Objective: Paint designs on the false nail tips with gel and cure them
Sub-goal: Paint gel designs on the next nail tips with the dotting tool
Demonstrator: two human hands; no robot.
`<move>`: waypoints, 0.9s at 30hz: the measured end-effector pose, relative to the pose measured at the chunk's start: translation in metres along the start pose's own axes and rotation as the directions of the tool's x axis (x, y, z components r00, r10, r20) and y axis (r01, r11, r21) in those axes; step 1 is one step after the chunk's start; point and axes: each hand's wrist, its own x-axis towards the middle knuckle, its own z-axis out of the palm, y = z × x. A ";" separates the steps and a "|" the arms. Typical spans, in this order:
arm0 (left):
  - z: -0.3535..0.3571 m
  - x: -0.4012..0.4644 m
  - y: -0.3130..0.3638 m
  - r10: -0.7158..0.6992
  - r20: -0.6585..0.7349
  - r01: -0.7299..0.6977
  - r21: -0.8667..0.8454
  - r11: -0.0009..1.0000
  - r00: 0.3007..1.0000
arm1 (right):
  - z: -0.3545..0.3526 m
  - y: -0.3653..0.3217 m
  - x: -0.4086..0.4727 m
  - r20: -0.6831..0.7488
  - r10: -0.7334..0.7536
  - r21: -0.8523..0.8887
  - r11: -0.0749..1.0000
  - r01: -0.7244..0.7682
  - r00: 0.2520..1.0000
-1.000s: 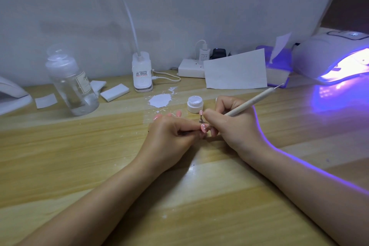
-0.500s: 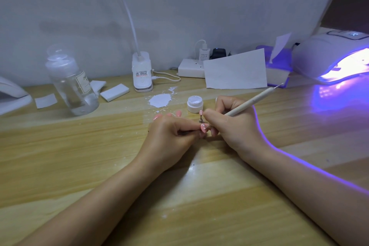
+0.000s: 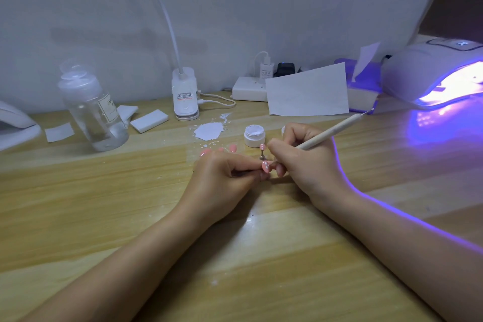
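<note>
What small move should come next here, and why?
Probably keep dotting: the right hand holds the pen with its working end down by the pink nail tip on its stand, which the left hand steadies. The open white gel jar sits just behind for a refill.

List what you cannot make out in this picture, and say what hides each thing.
Head view only:
- Pen working tip: hidden behind the right hand.
- What the left hand pinches: covered by its fingers.
- Bottle label: too small to read.
- Lamp: cut off by the right edge; its inside lost in glare.
</note>
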 end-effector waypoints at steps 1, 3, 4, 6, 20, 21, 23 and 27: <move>0.000 0.000 0.000 -0.006 0.001 0.006 0.003 1.000 1.000 | 0.000 0.000 0.000 -0.001 0.002 -0.001 1.000 -0.002 1.000; 0.000 0.000 0.002 -0.014 0.001 0.014 0.001 1.000 1.000 | 0.000 0.000 0.000 0.007 0.015 -0.003 1.000 -0.015 1.000; 0.000 0.000 0.002 -0.014 -0.001 0.014 -0.003 1.000 1.000 | 0.000 0.000 0.000 0.011 0.023 -0.005 1.000 -0.023 1.000; 0.000 0.000 0.001 -0.009 -0.002 0.009 -0.002 1.000 1.000 | 0.000 0.001 0.000 0.018 0.036 -0.012 0.999 -0.036 0.999; 0.001 0.000 -0.002 0.011 -0.010 -0.011 0.012 1.000 1.000 | -0.001 0.005 0.000 0.028 0.044 -0.042 0.998 -0.043 0.999; 0.001 0.000 -0.003 0.013 -0.010 -0.013 0.009 1.000 1.000 | -0.001 0.005 0.001 0.026 0.045 -0.038 0.998 -0.044 0.999; 0.001 0.000 -0.003 0.019 -0.006 -0.019 0.004 1.000 1.000 | -0.001 0.005 0.001 0.024 0.047 -0.031 0.998 -0.046 0.999; 0.001 0.000 -0.002 0.004 -0.007 -0.004 0.016 1.000 1.000 | -0.001 0.006 0.001 0.030 0.043 -0.039 0.998 -0.042 0.999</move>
